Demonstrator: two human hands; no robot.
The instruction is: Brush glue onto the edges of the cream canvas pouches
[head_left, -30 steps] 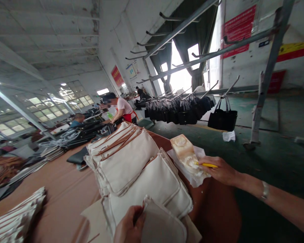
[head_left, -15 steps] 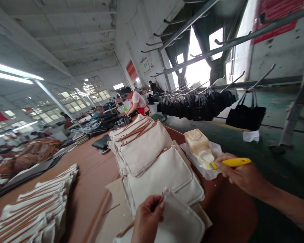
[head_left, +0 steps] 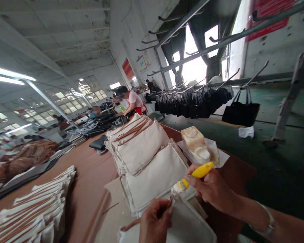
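My right hand [head_left: 212, 189] is closed round the yellow handle of a brush [head_left: 199, 171]. White paste coats the bristles, which touch the top corner of a cream fabric piece [head_left: 190, 222] at the bottom centre. At that corner my left hand [head_left: 157, 219] pinches the piece's brown edge. Just beyond lie stacked cream pieces [head_left: 152, 182] with brown strips along their edges. A yellowish container [head_left: 192, 138] with white paste rests on a white sheet [head_left: 221, 158], right of the stack.
A row of cream pieces [head_left: 38, 209] lies at the left of the brown table [head_left: 91, 179]. Black bags [head_left: 240, 113] hang from a metal rack at the right. A person in a red apron [head_left: 135, 101] bends over the table's far end.
My right hand has moved left and towards me, carrying the brush from the paste container to the corner in my left hand. The view has shifted slightly.
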